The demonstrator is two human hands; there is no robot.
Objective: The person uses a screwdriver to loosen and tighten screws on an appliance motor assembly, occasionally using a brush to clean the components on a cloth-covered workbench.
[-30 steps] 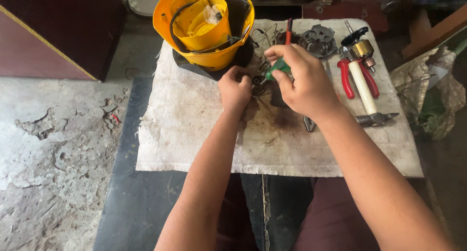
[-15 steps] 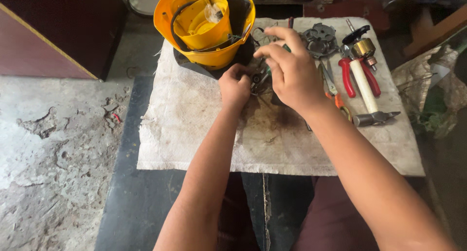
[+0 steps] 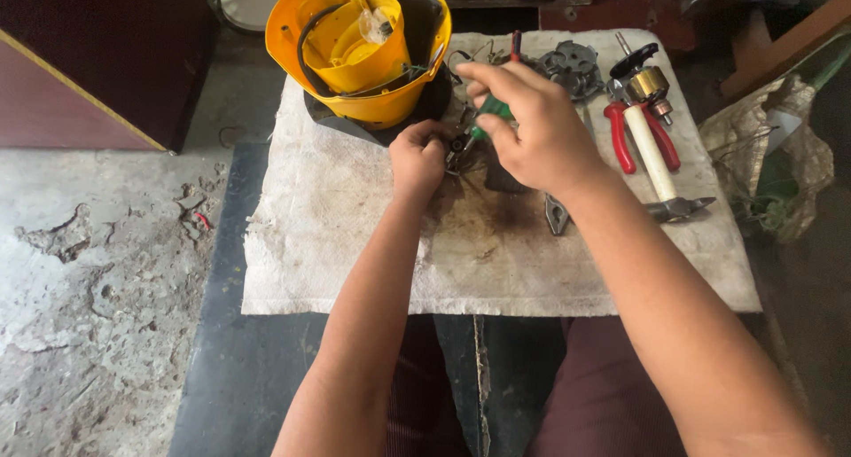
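We see no packages, labels, signs or screens anywhere on the counter (image 3: 355, 271) or around it.

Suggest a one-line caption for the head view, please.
Right hand grips a green-handled screwdriver at a small metal part pinched by the left hand, beside a yellow housing on a stained cloth.

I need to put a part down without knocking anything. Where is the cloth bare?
Bare cloth lies left of the left hand, below the yellow housing, and along the near edge. The far right is crowded: red pliers, hammer, metal parts, right hand.
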